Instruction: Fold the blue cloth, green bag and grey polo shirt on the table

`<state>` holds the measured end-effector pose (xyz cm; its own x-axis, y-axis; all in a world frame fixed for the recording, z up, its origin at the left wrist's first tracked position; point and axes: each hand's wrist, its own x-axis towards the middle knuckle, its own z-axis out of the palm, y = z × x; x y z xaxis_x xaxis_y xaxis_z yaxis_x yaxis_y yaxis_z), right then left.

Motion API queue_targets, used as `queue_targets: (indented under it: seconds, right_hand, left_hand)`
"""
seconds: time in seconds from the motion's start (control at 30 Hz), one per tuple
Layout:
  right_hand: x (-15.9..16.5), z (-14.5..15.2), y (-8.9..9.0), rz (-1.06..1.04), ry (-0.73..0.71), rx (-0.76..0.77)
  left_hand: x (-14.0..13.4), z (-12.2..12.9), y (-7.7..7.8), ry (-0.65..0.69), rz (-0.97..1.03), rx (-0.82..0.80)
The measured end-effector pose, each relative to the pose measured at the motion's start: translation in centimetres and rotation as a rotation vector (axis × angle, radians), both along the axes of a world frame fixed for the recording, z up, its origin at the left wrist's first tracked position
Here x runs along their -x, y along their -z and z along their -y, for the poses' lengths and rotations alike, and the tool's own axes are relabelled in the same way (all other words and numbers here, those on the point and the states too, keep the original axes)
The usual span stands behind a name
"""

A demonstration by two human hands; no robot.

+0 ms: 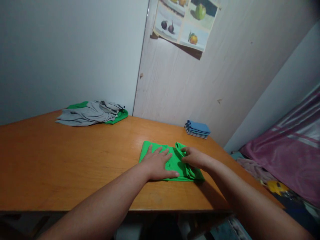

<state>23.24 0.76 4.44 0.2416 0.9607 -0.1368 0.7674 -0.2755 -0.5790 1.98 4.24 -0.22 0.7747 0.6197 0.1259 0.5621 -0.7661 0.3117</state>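
Observation:
A bright green cloth garment, folded into a rough rectangle, lies near the front of the wooden table. My left hand rests flat on its left half, fingers spread. At the right end a flap of the green cloth stands partly raised, and my right hand has its curled fingers on that flap. Part of the flap and the right fingertips are hidden behind the hand.
A heap of grey and green clothes sits at the back left of the wooden table. A small stack of folded blue and checked cloths stands at the back right against the wall. Pink fabric hangs beyond the right edge.

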Motion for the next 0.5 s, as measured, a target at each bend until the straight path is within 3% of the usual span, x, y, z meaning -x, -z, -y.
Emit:
queue_targets:
  seconds: [0.37, 0.5]
  right_hand:
    - [1.4, -0.7, 0.9, 0.052, -0.086, 0.015]
    - [1.5, -0.3, 1.3, -0.126, -0.131, 0.071]
  left_hand:
    - [-0.1, -0.1, 0.3, -0.001, 0.032, 0.033]
    - [-0.1, -0.1, 0.2, 0.007, 0.030, 0.032]
